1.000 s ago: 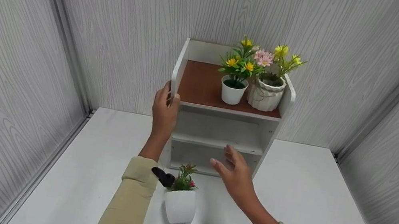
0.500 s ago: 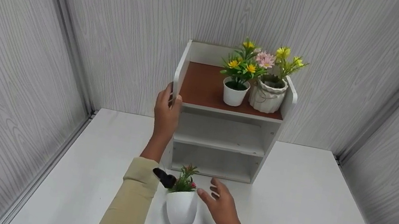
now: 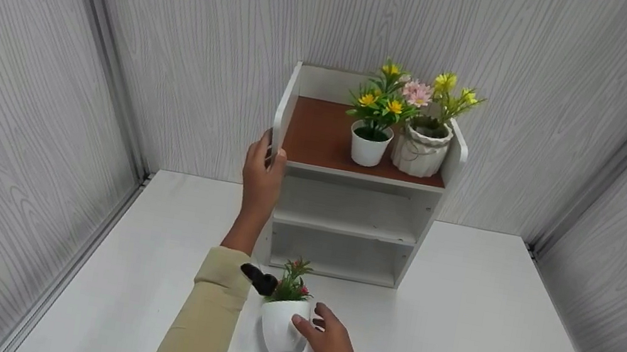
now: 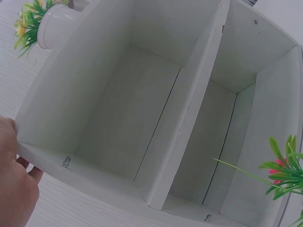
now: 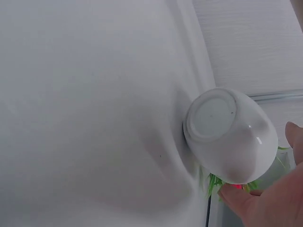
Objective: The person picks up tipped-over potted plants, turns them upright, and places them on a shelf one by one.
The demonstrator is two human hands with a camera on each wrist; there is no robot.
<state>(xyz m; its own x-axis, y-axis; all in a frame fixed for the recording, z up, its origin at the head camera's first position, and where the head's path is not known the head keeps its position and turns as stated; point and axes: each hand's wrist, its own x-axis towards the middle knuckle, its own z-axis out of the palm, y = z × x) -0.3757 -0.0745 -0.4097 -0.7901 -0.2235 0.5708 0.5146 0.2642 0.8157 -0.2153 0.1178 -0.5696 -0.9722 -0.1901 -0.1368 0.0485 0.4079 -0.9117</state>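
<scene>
My left hand (image 3: 262, 177) grips the left side panel of a small white shelf unit (image 3: 342, 230), thumb on the front and fingers on the outer side. In front of the unit, a white flower pot (image 3: 282, 327) with green leaves and red flowers lies tipped, its plant toward the shelf. The right wrist view shows the pot's base (image 5: 213, 117). My right hand (image 3: 333, 345) is at the pot's right side, thumb overlapping its front and fingers spread beside it. Whether it touches the pot is hard to tell. The left wrist view shows my left hand (image 4: 16, 177) at the shelf panel's edge.
On the unit's brown top stand a small white pot (image 3: 367, 150) with yellow flowers and a ribbed cream pot (image 3: 417, 155) with pink and yellow flowers. Grey wood-grain walls (image 3: 212, 57) enclose the white table (image 3: 491, 333) at the back and sides.
My right hand has come down from in front of the shelves to the tipped flower pot. My left hand keeps its hold on the unit's side panel.
</scene>
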